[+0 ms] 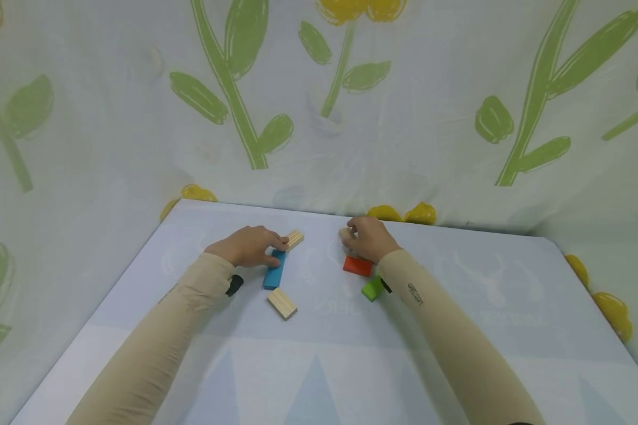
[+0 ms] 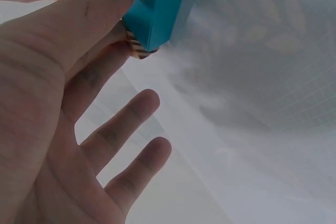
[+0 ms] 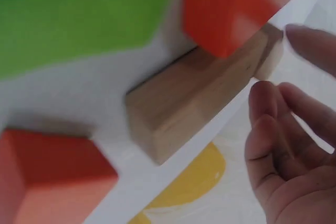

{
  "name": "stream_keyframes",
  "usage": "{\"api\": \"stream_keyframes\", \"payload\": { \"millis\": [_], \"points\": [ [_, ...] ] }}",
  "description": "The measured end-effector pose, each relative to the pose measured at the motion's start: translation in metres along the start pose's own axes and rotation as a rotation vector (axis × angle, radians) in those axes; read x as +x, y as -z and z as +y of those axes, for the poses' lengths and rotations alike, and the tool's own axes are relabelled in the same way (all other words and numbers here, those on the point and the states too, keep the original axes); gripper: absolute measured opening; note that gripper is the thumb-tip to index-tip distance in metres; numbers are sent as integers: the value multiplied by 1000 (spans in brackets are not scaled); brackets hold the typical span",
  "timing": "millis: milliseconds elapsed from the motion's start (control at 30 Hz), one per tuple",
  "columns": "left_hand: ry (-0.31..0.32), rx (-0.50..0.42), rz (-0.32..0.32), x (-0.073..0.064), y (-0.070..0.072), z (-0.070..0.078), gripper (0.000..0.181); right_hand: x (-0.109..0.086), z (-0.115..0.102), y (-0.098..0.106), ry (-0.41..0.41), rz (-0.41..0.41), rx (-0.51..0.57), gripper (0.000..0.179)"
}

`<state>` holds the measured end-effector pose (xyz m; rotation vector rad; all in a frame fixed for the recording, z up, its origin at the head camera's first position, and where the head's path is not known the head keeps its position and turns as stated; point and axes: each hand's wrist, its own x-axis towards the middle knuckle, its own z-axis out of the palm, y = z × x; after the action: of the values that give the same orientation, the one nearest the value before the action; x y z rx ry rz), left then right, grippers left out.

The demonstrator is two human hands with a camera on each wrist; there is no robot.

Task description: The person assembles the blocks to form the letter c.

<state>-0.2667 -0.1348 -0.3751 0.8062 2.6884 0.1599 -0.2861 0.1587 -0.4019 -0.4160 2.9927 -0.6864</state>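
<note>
In the head view, my left hand (image 1: 250, 245) is over the left side of the table, its thumb and index finger at the far end of a blue block (image 1: 273, 274). The left wrist view shows the thumb against the blue block (image 2: 157, 11); a fingertip meets a striped wooden block (image 2: 140, 50) just behind it, while the other fingers stretch out. Across from it, my right hand (image 1: 369, 238) pinches the end of a pale wooden block (image 1: 345, 234). Up close, thumb and fingertips straddle the end of the wooden block (image 3: 202, 90).
A plain wooden block (image 1: 282, 304) lies nearer, below the blue one. Beside my right wrist lie a red block (image 1: 357, 265) and a green block (image 1: 372, 288). Another red block (image 3: 58, 182) shows in the right wrist view. A patterned curtain (image 1: 404, 130) hangs behind the white table (image 1: 319, 389).
</note>
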Motion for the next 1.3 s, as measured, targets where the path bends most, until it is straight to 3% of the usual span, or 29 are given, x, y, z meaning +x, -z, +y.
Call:
{"api": "stream_keyframes", "payload": {
  "millis": [200,433,633,900,1300],
  "points": [
    [-3,-3,4,1,0,0,48,6,-3,-3,-58,10,24,36],
    [13,-8,-1,2,0,1,48,9,-8,0,-215,-22,115,40],
    [9,-3,-2,0,1,1,48,10,-12,0,-279,-49,110,38],
    [13,-6,-2,1,0,1,49,14,-9,-1,-321,-70,145,44],
    [-5,-8,6,0,1,-1,49,14,-9,-1,-282,-102,192,39]
  ]
}}
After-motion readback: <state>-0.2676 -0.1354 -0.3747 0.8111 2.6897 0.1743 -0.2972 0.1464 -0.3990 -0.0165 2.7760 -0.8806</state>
